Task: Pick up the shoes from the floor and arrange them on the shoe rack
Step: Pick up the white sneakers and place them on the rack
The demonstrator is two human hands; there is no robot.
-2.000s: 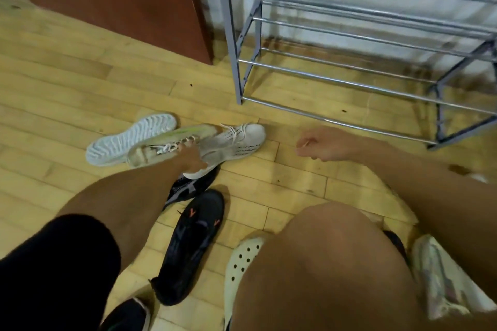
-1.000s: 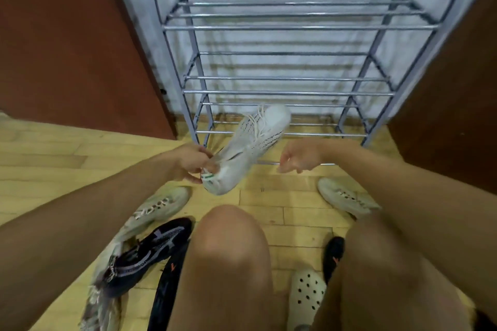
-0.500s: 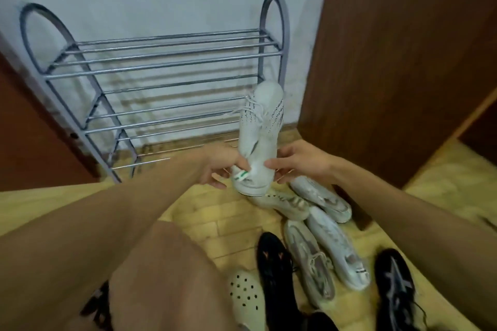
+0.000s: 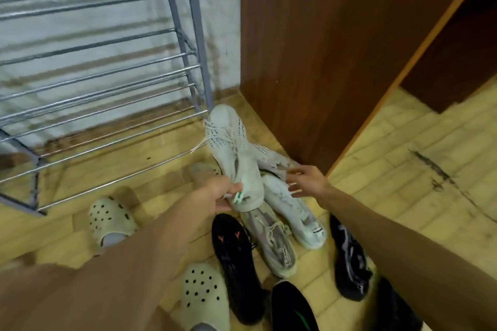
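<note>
My left hand (image 4: pixel 215 193) grips the heel of a white knit sneaker (image 4: pixel 231 148), held toe-up above the floor. My right hand (image 4: pixel 306 181), fingers spread, hovers just right of it over a second white sneaker (image 4: pixel 271 158) lying by the cabinet. Below them on the floor lie another white sneaker (image 4: pixel 295 212), a grey-beige sneaker (image 4: pixel 271 242), a black shoe (image 4: pixel 234 252) and a black-and-grey trainer (image 4: pixel 349 260). The metal shoe rack (image 4: pixel 88 67) stands at the upper left with nothing on its bars.
A brown wooden cabinet (image 4: pixel 322 48) stands right of the rack, close behind the shoes. Pale clogs (image 4: pixel 110 220) (image 4: pixel 204 295) are on my feet. Another black shoe (image 4: pixel 293 309) lies at the bottom edge. Wood floor stretches to the right.
The view swung right and down. My left hand still holds the white sneaker by its heel. My right hand let go of it and moved right, fingers opening over the shoes by the cabinet.
</note>
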